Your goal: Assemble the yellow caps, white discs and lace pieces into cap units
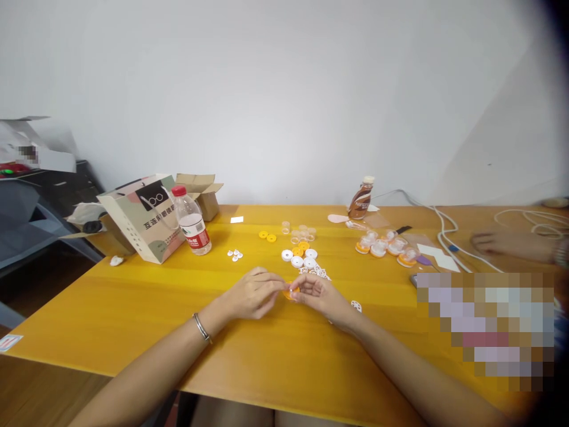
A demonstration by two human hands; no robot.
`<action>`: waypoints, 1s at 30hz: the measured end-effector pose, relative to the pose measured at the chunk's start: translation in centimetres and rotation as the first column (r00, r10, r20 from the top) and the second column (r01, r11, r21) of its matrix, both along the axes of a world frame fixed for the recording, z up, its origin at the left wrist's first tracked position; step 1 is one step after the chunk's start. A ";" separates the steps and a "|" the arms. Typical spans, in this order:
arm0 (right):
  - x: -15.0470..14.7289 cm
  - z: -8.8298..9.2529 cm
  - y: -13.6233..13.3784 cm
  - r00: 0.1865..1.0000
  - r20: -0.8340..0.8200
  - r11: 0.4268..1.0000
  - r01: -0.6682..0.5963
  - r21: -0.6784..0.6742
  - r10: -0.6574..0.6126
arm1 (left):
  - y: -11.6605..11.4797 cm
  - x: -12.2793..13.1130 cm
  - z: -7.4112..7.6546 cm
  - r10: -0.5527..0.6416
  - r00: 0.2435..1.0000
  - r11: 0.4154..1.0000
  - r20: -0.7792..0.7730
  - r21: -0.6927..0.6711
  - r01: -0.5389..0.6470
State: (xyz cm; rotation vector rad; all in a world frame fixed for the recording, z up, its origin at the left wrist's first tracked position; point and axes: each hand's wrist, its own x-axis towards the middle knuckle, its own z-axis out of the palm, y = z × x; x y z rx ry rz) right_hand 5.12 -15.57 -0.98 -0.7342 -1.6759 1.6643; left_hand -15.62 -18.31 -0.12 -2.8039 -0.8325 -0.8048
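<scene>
Over the near middle of the table, my left hand point(255, 293) and my right hand point(322, 296) meet at a small orange plastic disc point(290, 293). The left fingertips grip its left edge. From the right, my thumb and fingers pinch it, near a tiny white spot at its centre that is too small to name. Just beyond lie white ring-shaped discs point(297, 261), orange discs point(303, 245) and white spoked wheels point(317, 271). Another spoked wheel point(356, 306) lies right of my right hand. Small white caps point(235, 255) are grouped farther left.
Clear plastic cups point(303, 233) stand behind the discs. Assembled orange-and-clear pieces point(380, 245) cluster at right, near a brown drink bottle point(361, 198) and white cables point(444, 231). A water bottle point(191, 222) and paper bag point(149, 222) stand left. Another person's hand point(493, 242) rests far right.
</scene>
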 end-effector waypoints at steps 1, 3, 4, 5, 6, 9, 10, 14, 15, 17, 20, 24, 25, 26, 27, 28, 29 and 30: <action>0.0 0.0 0.0 1.000 0.008 1.000 0.001 -0.007 -0.001 | 0.0 0.0 -0.1 -0.008 1.000 1.000 -0.002 0.001 0.008; 0.0 0.1 -0.1 1.000 0.012 1.000 0.006 -0.020 -0.006 | 0.0 0.0 -0.1 -0.020 1.000 1.000 -0.002 -0.002 0.020; 0.0 0.1 -0.1 1.000 0.009 1.000 0.008 -0.024 -0.007 | 0.0 0.0 -0.1 -0.022 1.000 1.000 0.003 -0.009 0.022; 0.0 0.0 0.0 1.000 0.005 1.000 0.008 -0.028 -0.008 | 0.0 0.1 0.0 -0.022 1.000 1.000 0.011 -0.021 0.022; 0.0 0.0 0.0 1.000 0.002 1.000 0.006 -0.030 -0.006 | -0.1 0.1 0.1 -0.019 1.000 0.999 0.025 -0.036 0.020; 0.0 -0.2 0.3 1.000 -0.018 0.999 -0.013 -0.034 0.013 | -0.1 0.3 0.3 -0.007 0.998 0.995 0.067 -0.098 0.013; 0.0 -0.2 0.4 0.999 -0.030 0.999 -0.017 -0.038 0.016 | -0.1 0.3 0.3 0.003 0.997 0.993 0.083 -0.122 0.007; 0.2 0.2 0.6 0.999 -0.052 0.998 -0.014 -0.065 0.011 | 0.0 0.3 0.4 0.022 0.989 0.981 0.146 -0.192 0.007; 0.3 0.3 0.6 0.999 -0.052 0.998 -0.011 -0.064 0.008 | 0.0 0.3 0.4 0.017 0.987 0.979 0.160 -0.203 0.016; 0.4 0.4 0.6 0.998 -0.059 0.998 -0.007 -0.057 0.004 | 0.0 0.3 0.3 0.007 0.982 0.973 0.188 -0.229 0.037; 0.4 0.2 0.8 0.997 -0.078 0.998 0.002 -0.069 -0.008 | 0.0 0.5 0.1 0.030 0.964 0.957 0.264 -0.287 0.049; 0.4 -0.1 1.1 0.996 -0.091 0.994 0.012 -0.110 -0.022 | 0.0 0.8 -0.2 0.091 0.926 0.929 0.367 -0.366 0.053; 0.4 -0.2 1.1 0.995 -0.094 0.993 0.009 -0.117 -0.020 | 0.0 0.9 -0.4 0.105 0.917 0.922 0.384 -0.384 0.055; 0.4 -0.2 1.1 0.995 -0.098 0.992 0.005 -0.123 -0.017 | 0.0 0.9 -0.5 0.117 0.909 0.913 0.401 -0.403 0.060; 0.4 -0.2 1.1 0.994 -0.104 0.992 0.001 -0.127 -0.015 | 0.0 1.0 -0.6 0.129 0.898 0.904 0.420 -0.422 0.068; 0.5 -0.3 1.1 0.994 -0.109 0.992 -0.002 -0.128 -0.012 | 0.0 1.0 -0.6 0.139 0.887 0.893 0.440 -0.443 0.080; 0.5 -0.3 1.2 0.994 -0.112 0.992 -0.001 -0.127 -0.013 | -0.1 1.0 -0.7 0.145 0.875 0.883 0.462 -0.460 0.097; 0.5 -0.3 1.2 0.993 -0.114 0.992 0.002 -0.125 -0.016 | -0.1 1.1 -0.7 0.149 0.865 0.873 0.480 -0.474 0.113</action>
